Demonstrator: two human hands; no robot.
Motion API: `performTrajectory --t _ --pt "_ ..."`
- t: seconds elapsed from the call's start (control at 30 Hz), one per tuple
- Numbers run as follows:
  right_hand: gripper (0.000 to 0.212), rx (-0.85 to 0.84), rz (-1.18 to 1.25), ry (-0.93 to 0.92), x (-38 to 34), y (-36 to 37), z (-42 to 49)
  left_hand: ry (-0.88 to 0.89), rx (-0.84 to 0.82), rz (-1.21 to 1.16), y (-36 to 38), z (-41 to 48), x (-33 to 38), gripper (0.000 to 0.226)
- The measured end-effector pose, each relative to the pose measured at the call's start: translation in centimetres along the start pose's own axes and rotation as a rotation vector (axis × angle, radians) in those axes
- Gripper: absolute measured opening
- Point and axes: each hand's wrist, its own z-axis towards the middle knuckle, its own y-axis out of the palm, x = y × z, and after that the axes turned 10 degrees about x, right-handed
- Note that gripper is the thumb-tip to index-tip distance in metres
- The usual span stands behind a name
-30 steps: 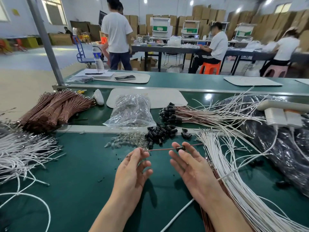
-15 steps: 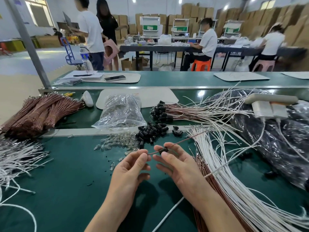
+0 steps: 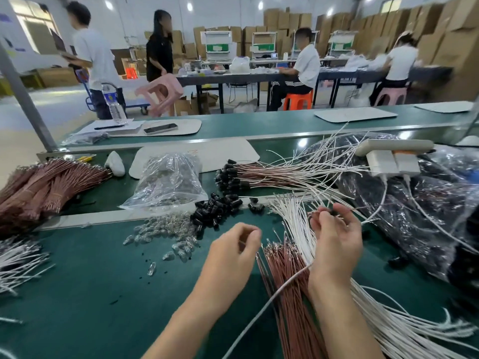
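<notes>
1. The right hand [image 3: 334,242] was raised at about 3 o'clock of the view's middle. Its fingertips were curled and pinching a thin brown wire [image 3: 350,210] tipped with a small black plastic cap [image 3: 332,212].
2. That wire was held clear of the green bench mat [image 3: 90,281], above a fan of white insulated wires [image 3: 293,224], and ran off toward 3 o'clock.
3. The left hand [image 3: 233,246] hovered at 9 o'clock of the right one, apart from the wire, with its fingers curled. Blur hid whether it pinched anything.
4. A heap of loose black plastic caps [image 3: 215,211] lay at 11 o'clock of the left hand, and small clear glass bulbs [image 3: 166,231] lay at 9 o'clock.
5. A sheaf of brown wires [image 3: 285,275] lay between the wrists, stretching toward 6 o'clock.
</notes>
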Motion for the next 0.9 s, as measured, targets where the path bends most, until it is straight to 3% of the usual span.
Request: performTrajectory --t 0.23,0.33,0.53,0.7,0.77,0.9 --pt "0.023 0.123 0.051 0.026 0.2 -0.7 1.5 0.09 -0.187 0.596 6.8 5.8 3.7 0.037" --pt "0.023 0.123 0.034 0.019 0.2 -0.8 1.6 0.011 -0.265 0.662 8.6 6.5 3.6 0.037" --pt "0.024 0.125 -0.002 0.012 0.3 -0.5 1.5 -0.2 -0.343 0.489 8.7 8.0 3.2 0.033" --pt "0.023 0.121 0.017 0.039 0.0 -0.6 1.3 -0.208 -0.259 0.287 8.1 7.8 3.9 0.028" --pt "0.023 0.045 0.089 0.08 -0.6 -0.5 1.0 -0.191 -0.176 0.161 7.3 8.0 4.6 0.023" --pt "0.022 -0.262 0.297 0.253 -1.7 -0.1 -0.1 -0.18 -0.096 -0.141 5.0 8.2 6.3 0.03"
